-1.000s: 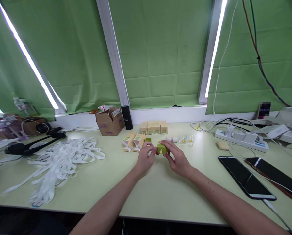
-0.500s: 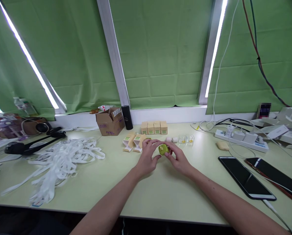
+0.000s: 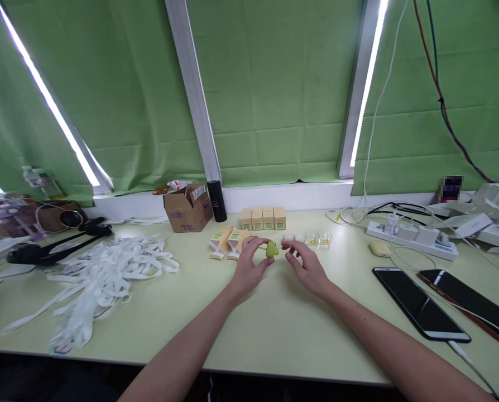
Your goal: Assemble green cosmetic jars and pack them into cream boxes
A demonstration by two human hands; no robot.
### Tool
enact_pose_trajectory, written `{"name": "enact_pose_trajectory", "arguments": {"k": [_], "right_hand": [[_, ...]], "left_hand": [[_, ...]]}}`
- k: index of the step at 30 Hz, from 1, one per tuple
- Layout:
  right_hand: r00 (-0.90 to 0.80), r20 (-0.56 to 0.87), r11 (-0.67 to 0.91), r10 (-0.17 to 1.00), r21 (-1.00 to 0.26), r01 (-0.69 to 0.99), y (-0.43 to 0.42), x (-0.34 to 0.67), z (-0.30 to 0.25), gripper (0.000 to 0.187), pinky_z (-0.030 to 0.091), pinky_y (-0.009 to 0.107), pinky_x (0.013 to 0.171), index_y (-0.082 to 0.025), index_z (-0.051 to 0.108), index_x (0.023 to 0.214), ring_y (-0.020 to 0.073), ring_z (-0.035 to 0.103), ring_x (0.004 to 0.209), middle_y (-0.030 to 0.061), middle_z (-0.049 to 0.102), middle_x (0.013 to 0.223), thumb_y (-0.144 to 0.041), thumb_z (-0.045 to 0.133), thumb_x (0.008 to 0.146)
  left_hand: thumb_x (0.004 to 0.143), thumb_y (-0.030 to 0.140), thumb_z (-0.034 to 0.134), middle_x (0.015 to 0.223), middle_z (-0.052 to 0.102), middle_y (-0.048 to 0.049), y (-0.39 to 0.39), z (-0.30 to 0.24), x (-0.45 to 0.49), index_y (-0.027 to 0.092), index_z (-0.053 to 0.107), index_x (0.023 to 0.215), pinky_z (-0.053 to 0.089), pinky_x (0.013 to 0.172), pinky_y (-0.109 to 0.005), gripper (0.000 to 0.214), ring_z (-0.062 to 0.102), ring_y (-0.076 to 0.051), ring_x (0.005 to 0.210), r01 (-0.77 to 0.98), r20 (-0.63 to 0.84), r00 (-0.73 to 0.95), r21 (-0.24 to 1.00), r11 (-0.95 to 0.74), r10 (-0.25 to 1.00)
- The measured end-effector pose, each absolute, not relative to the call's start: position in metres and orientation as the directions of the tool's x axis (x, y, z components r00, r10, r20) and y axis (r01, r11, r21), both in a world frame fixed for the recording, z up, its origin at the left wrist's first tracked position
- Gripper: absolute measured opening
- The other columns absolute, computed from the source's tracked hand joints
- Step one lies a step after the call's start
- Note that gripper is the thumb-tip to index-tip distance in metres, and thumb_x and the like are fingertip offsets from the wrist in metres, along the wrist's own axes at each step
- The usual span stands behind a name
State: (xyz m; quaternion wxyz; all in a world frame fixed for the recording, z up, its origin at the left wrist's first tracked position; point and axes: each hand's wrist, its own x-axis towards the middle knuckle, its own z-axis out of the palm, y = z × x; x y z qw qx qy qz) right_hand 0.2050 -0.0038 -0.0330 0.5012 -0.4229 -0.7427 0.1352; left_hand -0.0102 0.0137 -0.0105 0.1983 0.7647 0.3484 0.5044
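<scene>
A small green rounded piece (image 3: 272, 249) with a knobby outline is pinched between the thumb and fingertips of my left hand (image 3: 249, 266), just above the table. Its exact kind does not show. To its right, my right hand (image 3: 307, 267) holds nothing; the fingers are curved and apart, with a gap to the piece. Behind my left hand stand two opened kraft cartons (image 3: 235, 241) with green labels, partly covered by the fingers. Small clear glass cups (image 3: 312, 239) with yellow bottoms and a whitish item (image 3: 293, 238) lie beyond my right hand.
Several small kraft boxes (image 3: 263, 219) stand in a row at the back, near a brown cardboard box (image 3: 188, 209) and a black cylinder (image 3: 217, 201). White straps (image 3: 107, 279) heap up on the left. Right are a power strip (image 3: 412, 240), cables and two phones (image 3: 419, 304).
My right hand has let go of the green piece and drawn away to the right. The piece has turned and shifted slightly left, in my left hand's fingers.
</scene>
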Motion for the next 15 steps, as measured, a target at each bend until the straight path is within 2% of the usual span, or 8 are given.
{"name": "enact_pose_trajectory", "arguments": {"k": [3, 7, 11, 15], "right_hand": [[-0.098, 0.667, 0.548, 0.739, -0.510, 0.663, 0.004, 0.213, -0.035, 0.024, 0.052, 0.046, 0.091, -0.023, 0.065, 0.117, 0.0285, 0.063, 0.106, 0.0098, 0.072, 0.117, -0.025, 0.048, 0.100], [-0.064, 0.692, 0.431, 0.720, -0.373, 0.822, 0.018, 0.228, -0.033, 0.026, 0.049, 0.046, 0.093, -0.020, 0.066, 0.115, 0.0313, 0.059, 0.110, 0.0110, 0.073, 0.115, -0.017, 0.053, 0.093], [-0.034, 0.632, 0.269, 0.774, -0.280, 0.922, 0.032, 0.241, -0.029, 0.029, 0.043, 0.046, 0.094, -0.020, 0.070, 0.115, 0.0331, 0.055, 0.112, 0.0122, 0.073, 0.119, -0.013, 0.056, 0.090], [-0.079, 0.565, 0.179, 0.821, -0.124, 0.976, 0.046, 0.246, -0.028, 0.039, 0.036, 0.047, 0.101, -0.019, 0.071, 0.123, 0.0354, 0.046, 0.125, 0.0151, 0.068, 0.129, -0.011, 0.057, 0.087]], "left_hand": [[0.085, 0.034, 0.078, 0.129, 0.065, -0.0114, 0.022, -0.014, -0.013, 0.025, 0.070, 0.124, 0.049, 0.105, -0.046, 0.041, 0.060, -0.027, 0.120, 0.200, 0.533, 0.163, 0.806, -0.556, 0.831], [0.079, 0.048, 0.083, 0.129, 0.070, -0.0136, 0.030, -0.018, -0.015, 0.019, 0.070, 0.126, 0.050, 0.104, -0.044, 0.056, 0.067, -0.027, 0.114, -0.091, 0.363, 0.175, 0.932, -0.352, 0.915], [0.070, 0.046, 0.091, 0.127, 0.073, -0.0127, 0.032, -0.020, -0.014, 0.018, 0.072, 0.121, 0.047, 0.108, -0.043, 0.061, 0.067, -0.028, 0.117, -0.299, 0.301, 0.197, 0.925, -0.236, 0.933], [0.068, 0.041, 0.093, 0.121, 0.075, -0.0123, 0.031, -0.018, -0.015, 0.018, 0.075, 0.117, 0.045, 0.109, -0.043, 0.057, 0.066, -0.028, 0.118, -0.399, 0.303, 0.207, 0.894, -0.203, 0.930]]}}
